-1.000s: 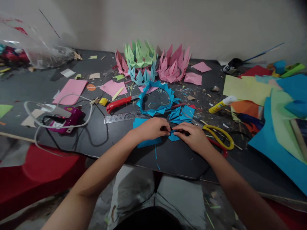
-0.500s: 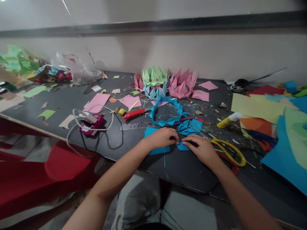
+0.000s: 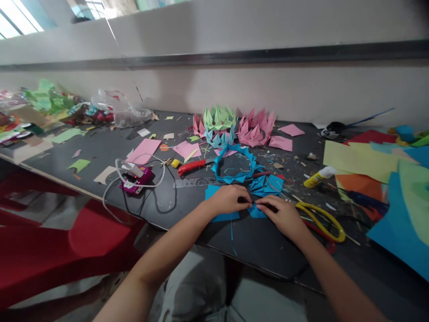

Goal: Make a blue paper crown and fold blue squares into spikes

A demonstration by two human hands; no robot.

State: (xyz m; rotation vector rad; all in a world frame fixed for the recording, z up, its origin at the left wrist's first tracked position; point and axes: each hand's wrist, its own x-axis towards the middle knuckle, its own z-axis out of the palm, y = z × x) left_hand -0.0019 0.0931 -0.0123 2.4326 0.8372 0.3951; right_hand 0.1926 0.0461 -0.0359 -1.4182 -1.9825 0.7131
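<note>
Near the table's front edge, my left hand (image 3: 233, 198) and my right hand (image 3: 279, 213) meet fingertip to fingertip over a small piece of blue paper (image 3: 257, 212). Both hands pinch it, and their fingers hide part of it. Under my left forearm and wrist lies a larger sheet of blue paper (image 3: 212, 192). Just beyond my fingers rest several folded blue paper pieces (image 3: 268, 184), and behind them a pointed blue paper ring (image 3: 218, 166). Thin blue paper strips (image 3: 231, 230) lie below the sheet.
Pink, green and light blue folded paper crowns (image 3: 256, 129) stand at the back. Left are a red-handled cutter (image 3: 191, 167), a clear ruler (image 3: 191, 182) and a purple power adapter (image 3: 137, 180) with cables. Right are yellow-handled scissors (image 3: 321, 219), a glue stick (image 3: 319, 177) and coloured sheets (image 3: 362, 156).
The view has tilted up a little, so everything sits lower in the picture. Both hands keep their pinch on the small blue paper, with barely any movement.
</note>
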